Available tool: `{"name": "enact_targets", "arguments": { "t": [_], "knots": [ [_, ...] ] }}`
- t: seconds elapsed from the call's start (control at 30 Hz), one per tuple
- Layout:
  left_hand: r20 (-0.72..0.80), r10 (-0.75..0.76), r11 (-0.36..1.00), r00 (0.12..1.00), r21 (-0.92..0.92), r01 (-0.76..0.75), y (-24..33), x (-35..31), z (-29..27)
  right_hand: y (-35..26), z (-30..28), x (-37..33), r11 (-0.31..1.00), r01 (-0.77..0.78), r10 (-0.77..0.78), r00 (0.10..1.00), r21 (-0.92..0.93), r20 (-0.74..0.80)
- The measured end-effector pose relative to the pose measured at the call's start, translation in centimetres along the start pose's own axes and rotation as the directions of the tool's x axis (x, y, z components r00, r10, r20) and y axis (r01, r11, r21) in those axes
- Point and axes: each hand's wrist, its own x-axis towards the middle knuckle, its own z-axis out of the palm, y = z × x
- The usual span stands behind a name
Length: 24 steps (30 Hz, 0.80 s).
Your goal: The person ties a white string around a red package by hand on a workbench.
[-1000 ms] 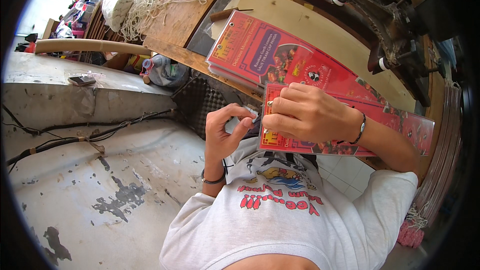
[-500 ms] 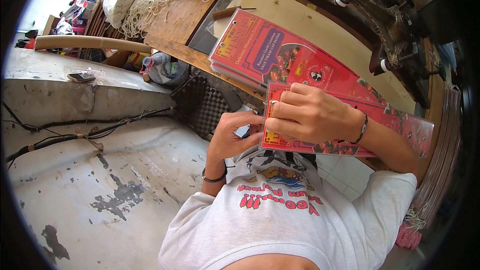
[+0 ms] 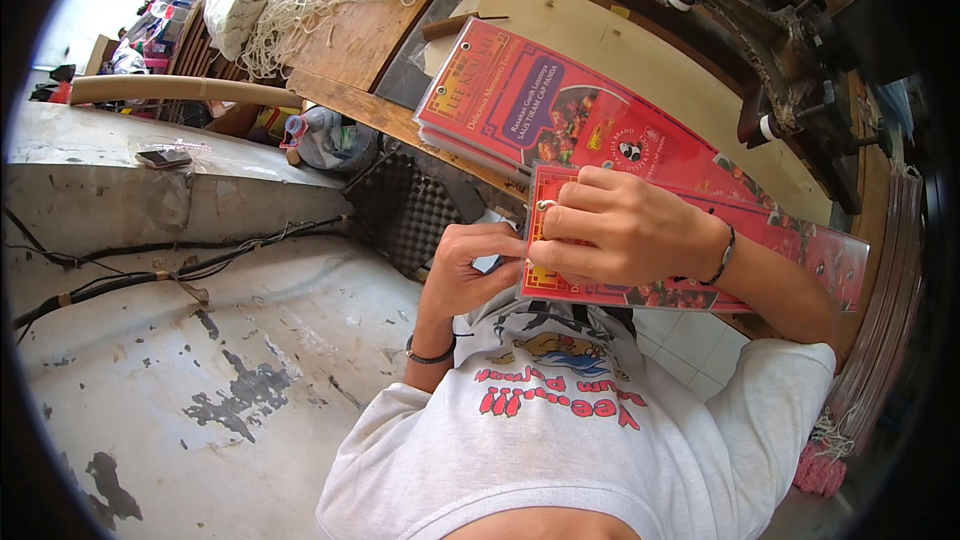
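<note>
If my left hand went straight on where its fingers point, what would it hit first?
Your left hand would likely meet the left edge of the red printed sheet under your right hand; depth and contact are unclear.

The long red printed card in hand [image 3: 650,293] and the stack of long red printed cards [image 3: 555,105] have a smooth, glossy finish with clear, plastic-looking edges. Beside them lie a smooth, matt, pale wood-like board [image 3: 625,48], a worn brown wooden tabletop [image 3: 355,35] and a tangle of soft, fibrous white cord [image 3: 290,25]. The white short-sleeved shirt [image 3: 540,460] is matt cloth, and the whitish painted surface [image 3: 310,450] is rough with flaked grey patches.
</note>
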Motion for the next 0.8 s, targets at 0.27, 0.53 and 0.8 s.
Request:
{"name": "enact_targets", "arguments": {
  "t": [0.27, 0.53, 0.8],
  "knots": [
    [-0.058, -0.073, 0.977, 0.996, -0.205, 0.059, -1.5, -0.4, 1.1, 0.1, 0.1, 0.2, 0.992, -0.047, 0.049, 0.999, 0.114, -0.012],
    [-0.112, -0.240, 0.949, 0.964, -0.236, 0.209, -2.7, -1.1, 1.4, 0.2, -0.4, 0.4, 0.982, -0.079, 0.078, 0.997, 0.170, 0.010],
    [0.035, -0.228, 0.861, 0.973, -0.459, 0.218, -1.2, -1.1, 1.4, 0.4, -0.1, 0.2, 0.981, -0.068, 0.067, 0.998, 0.179, 0.010]
  ]
}}
